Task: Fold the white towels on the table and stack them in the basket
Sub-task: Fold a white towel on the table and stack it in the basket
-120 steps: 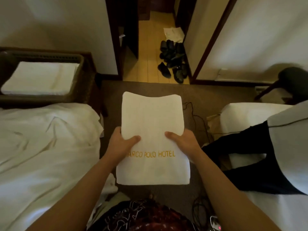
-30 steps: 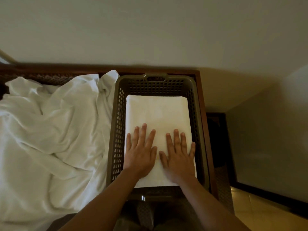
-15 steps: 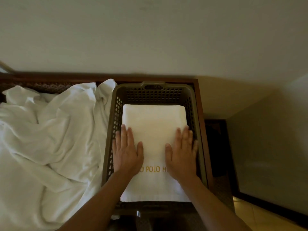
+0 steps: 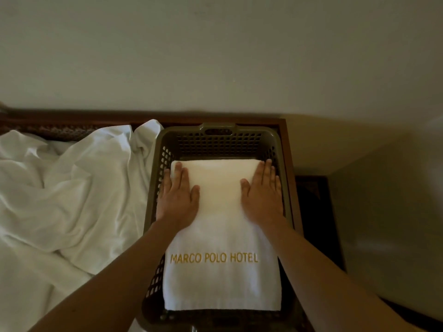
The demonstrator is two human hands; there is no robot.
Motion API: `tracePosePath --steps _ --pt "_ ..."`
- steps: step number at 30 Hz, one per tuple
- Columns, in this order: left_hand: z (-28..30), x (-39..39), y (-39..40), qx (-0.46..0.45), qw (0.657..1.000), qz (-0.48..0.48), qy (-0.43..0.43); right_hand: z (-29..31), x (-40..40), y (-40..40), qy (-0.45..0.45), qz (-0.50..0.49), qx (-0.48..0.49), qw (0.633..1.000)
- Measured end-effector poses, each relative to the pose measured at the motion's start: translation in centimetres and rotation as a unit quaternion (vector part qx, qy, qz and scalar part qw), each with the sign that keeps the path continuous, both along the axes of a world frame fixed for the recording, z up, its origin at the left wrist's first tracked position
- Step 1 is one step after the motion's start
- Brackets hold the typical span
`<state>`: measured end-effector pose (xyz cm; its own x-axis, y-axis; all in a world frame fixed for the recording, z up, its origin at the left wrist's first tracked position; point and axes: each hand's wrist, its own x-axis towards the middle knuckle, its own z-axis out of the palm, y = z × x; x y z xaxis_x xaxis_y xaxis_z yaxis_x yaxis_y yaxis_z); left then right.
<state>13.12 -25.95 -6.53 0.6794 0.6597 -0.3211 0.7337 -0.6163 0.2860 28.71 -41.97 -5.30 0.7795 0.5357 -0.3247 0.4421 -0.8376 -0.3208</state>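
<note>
A folded white towel (image 4: 221,236) with gold "MARCO POLO HOTEL" lettering lies flat inside the brown perforated plastic basket (image 4: 217,140), nearly filling it. My left hand (image 4: 178,196) presses palm-down on the towel's far left part, fingers straight and reaching the far edge. My right hand (image 4: 262,194) presses flat on the far right part, beside the basket wall. What lies under this towel in the basket is hidden.
The basket stands on a dark wooden surface (image 4: 287,149) against a pale wall. A heap of crumpled white linen (image 4: 72,192) lies to the left, touching the basket's left wall. To the right the wood drops to a dark gap and floor.
Earlier I carried the folded towel with both hands; it now lies in the basket. In the last second both hands slid apart and forward over it, uncovering the lettering.
</note>
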Motion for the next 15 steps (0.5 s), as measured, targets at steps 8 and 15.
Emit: tracePosePath --steps 8,15 --pt "-0.3 3.4 -1.1 0.037 0.996 -0.084 0.01 -0.9 0.3 0.6 -0.029 0.1 -0.025 0.994" --pt "1.3 3.2 -0.6 0.028 0.998 0.054 0.027 0.2 -1.4 -0.4 -0.027 -0.005 0.016 1.0"
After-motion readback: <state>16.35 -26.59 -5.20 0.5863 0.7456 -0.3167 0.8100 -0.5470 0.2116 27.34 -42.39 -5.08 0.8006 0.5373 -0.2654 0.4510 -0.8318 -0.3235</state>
